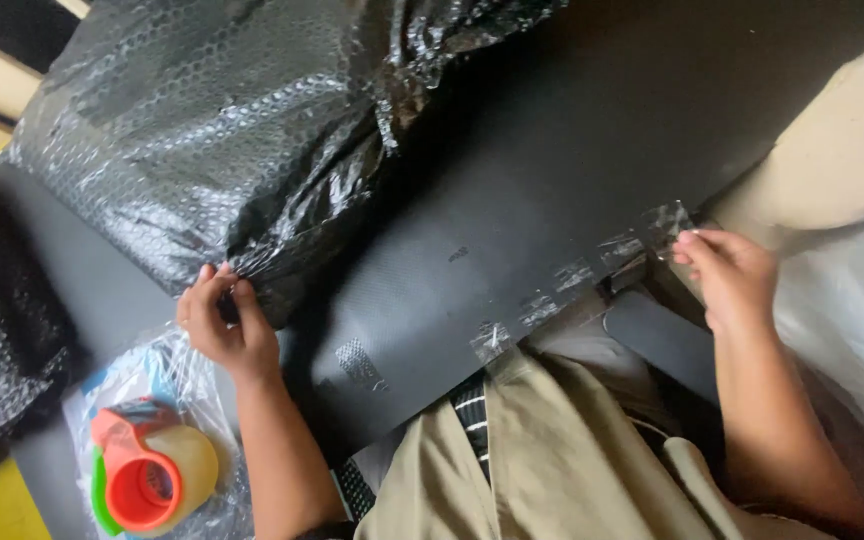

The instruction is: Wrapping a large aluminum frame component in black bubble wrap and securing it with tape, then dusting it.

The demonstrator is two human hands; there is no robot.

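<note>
Hands at opposite ends of a black sheet, one on bubble wrap, one on tape.

Left hand pinches the lower edge of the black bubble wrap, fingers closed on the film, directly above it. Right hand grips a strip of clear tape between fingertips at the corner of the black sheet. Further tape pieces line the sheet edge between both hands. An orange tape dispenser lies below the left hand, near the wrist.
</note>
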